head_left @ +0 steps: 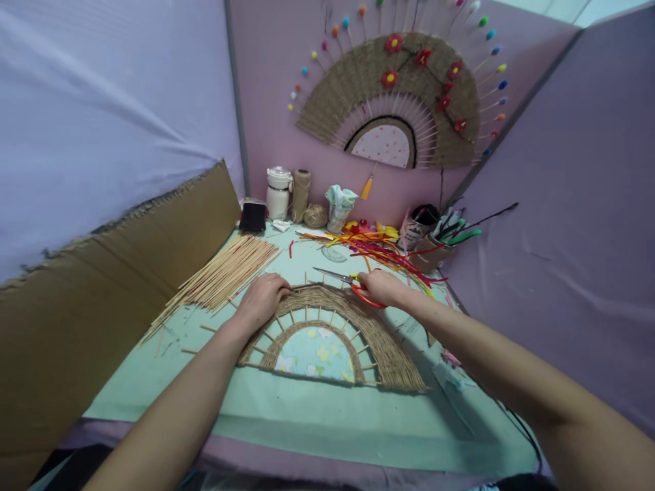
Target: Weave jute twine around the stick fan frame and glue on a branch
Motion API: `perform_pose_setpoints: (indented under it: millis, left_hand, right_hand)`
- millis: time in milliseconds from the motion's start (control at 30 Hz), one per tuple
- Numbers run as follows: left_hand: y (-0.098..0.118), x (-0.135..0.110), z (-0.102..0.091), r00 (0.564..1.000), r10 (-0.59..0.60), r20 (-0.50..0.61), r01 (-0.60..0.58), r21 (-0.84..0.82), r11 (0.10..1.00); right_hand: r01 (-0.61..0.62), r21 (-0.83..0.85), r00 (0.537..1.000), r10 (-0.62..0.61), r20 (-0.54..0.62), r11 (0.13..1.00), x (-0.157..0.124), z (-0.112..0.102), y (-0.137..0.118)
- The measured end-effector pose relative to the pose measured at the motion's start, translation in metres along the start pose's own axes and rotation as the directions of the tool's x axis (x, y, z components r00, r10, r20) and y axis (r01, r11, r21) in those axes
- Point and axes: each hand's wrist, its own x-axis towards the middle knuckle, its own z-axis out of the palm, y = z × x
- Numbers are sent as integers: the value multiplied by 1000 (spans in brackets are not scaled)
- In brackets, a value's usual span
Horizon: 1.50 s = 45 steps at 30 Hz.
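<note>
A half-round woven fan piece (379, 341) of twine over wooden spokes lies on the green table mat (307, 409), with a flowered panel at its centre. My left hand (262, 298) rests on its upper left rim, fingers curled down on the weave. My right hand (383, 288) grips red-handled scissors (358, 290) at the fan's top edge, the blades pointing left over the weave.
A bundle of thin wooden sticks (220, 276) lies to the left, beside a cardboard sheet (102, 286). Coloured pipe cleaners (379, 249), twine spools (301, 194), a white bottle (279, 192) and a tool cup (430, 242) stand at the back. A finished fan (399, 102) hangs on the wall.
</note>
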Motion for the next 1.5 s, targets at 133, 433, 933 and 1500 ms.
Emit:
perform_pose_setpoints:
  millis: [133,433,933,1500]
  left_hand:
    - [1,-1,-2,999,-24,-28,24,0,1000]
    - [1,-3,-4,996,27,-90,-29,-24,999]
    - [1,0,1,985,162,-61,-168,-119,979]
    - [-4,1,-1,996,46,-79,-60,-182,982]
  right_hand:
    - [-103,140,981,124,-151,985,-13,-2,6]
    - [-23,40,955,34,-294,999,-31,0,42]
    - [157,-35,968,-161,-195,987,-30,-4,14]
    - [11,-52,989,-18,-146,999,-20,6,20]
